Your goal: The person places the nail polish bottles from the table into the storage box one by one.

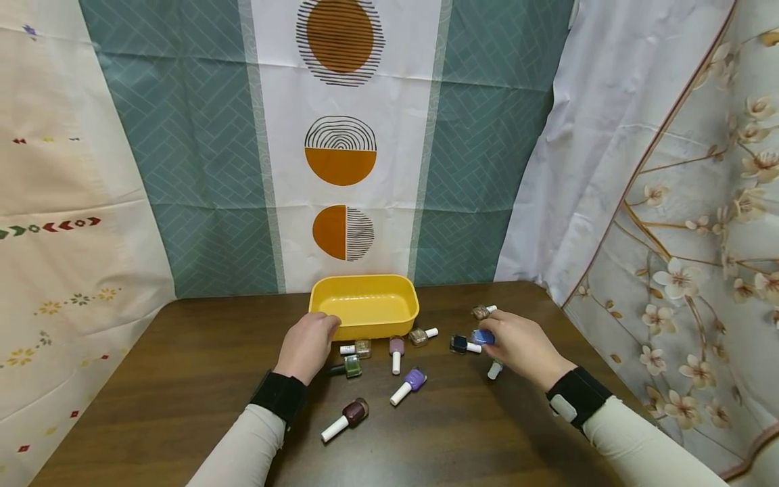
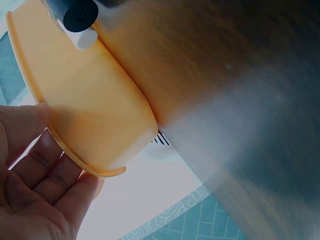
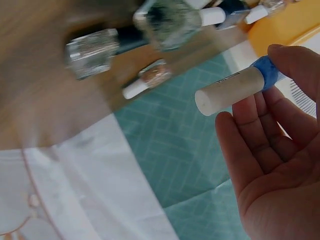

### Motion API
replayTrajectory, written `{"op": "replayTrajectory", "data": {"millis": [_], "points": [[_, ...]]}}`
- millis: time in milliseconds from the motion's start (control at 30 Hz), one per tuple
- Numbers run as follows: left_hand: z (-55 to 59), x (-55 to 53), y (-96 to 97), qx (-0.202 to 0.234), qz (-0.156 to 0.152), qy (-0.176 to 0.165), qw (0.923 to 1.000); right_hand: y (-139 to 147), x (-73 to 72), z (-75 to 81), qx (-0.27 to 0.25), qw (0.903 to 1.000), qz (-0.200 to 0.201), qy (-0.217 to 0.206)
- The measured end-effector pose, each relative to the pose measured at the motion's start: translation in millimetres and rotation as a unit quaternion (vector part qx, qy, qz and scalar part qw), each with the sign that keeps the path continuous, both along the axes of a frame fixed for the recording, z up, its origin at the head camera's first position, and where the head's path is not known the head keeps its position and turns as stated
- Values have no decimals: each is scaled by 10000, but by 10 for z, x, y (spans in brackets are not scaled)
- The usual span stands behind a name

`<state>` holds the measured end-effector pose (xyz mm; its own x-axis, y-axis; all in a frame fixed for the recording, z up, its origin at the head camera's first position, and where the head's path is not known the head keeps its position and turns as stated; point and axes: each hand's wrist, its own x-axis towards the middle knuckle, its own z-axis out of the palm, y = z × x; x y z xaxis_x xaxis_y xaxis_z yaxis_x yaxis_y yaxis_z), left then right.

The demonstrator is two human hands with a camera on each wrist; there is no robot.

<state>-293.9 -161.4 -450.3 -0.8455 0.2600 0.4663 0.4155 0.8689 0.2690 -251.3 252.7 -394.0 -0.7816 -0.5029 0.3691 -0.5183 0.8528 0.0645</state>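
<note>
My left hand grips the left end of a yellow plastic tray. In the left wrist view the thumb lies on the outer wall of the tray, with the fingers curled at its rim. Over on the right side of the table, my right hand holds a blue nail polish bottle. The right wrist view shows thumb and fingers pinching this blue bottle, its white cap pointing away from the palm. Near that hand lie a dark nail polish bottle and a brown glittery one.
Before the tray lie a green bottle, a gold glitter bottle, a mauve one and a beige one. Closer to me are a purple bottle and a maroon bottle. Patterned curtains hang behind the brown table.
</note>
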Motion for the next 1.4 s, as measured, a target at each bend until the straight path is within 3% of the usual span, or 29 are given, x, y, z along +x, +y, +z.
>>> {"op": "replayTrajectory", "data": {"millis": [900, 1100, 1400], "points": [[1, 32, -29, -49, 129, 185, 9997, -1141, -583, 99, -245, 9982, 38, -553], [5, 45, -42, -68, 135, 276, 9995, -1300, -654, 82, -369, 9978, 275, -477], [-12, 45, 13, -74, 110, 230, 9996, -1477, -753, 58, -193, 9978, 180, -606]]}}
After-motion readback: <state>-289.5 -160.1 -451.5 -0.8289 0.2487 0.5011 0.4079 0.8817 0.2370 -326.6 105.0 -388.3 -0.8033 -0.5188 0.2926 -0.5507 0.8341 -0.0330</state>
